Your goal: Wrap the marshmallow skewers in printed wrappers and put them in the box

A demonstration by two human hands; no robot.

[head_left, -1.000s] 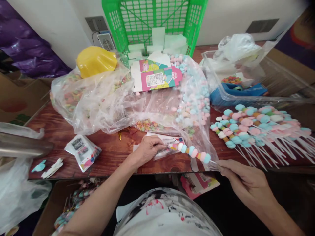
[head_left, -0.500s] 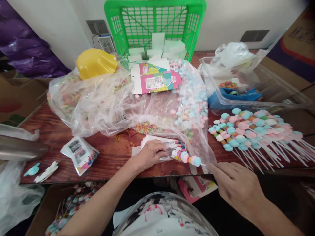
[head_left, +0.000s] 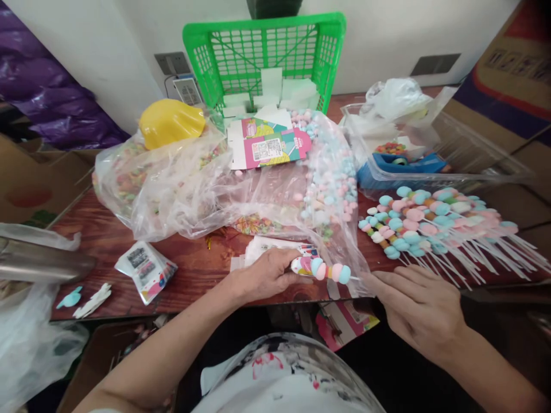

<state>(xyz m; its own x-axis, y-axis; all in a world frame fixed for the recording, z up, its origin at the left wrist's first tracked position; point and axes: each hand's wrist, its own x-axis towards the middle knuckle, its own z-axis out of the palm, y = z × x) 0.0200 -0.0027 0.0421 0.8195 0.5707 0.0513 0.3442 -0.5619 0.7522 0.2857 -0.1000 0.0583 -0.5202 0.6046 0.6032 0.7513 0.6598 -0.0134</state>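
Right hand (head_left: 417, 310) has its grip closed on the white stick of a candy skewer (head_left: 329, 272), which sits over the front of the tabletop (head_left: 193, 261) between the 2 hands. Left hand (head_left: 271, 276) has its grip pinched on what looks like a printed wrapper (head_left: 305, 264) at the skewer's tip; tip inside or just against it, cannot tell. Risks, my judgement: an off-angle push could catch the wrapper's mouth and crease or split it; too hard a squeeze could squash the soft pieces or slide them along the stick; the stick is thin, so it could twist in the fingers. Loose film of the clear plastic bag (head_left: 275, 186) is close by the right fingertips and could get dragged along. Forearm bump could shift the skewer pile (head_left: 439, 221). Writing: printed packets (head_left: 146, 272) at left show dark label blocks, unreadable. Farther back, the pink-and-green box (head_left: 275, 146) has a white code panel plus small white lettering on the pink flap, too blurred to read. Carton (head_left: 512, 74) at right shows handling-style symbols. No brand legible.
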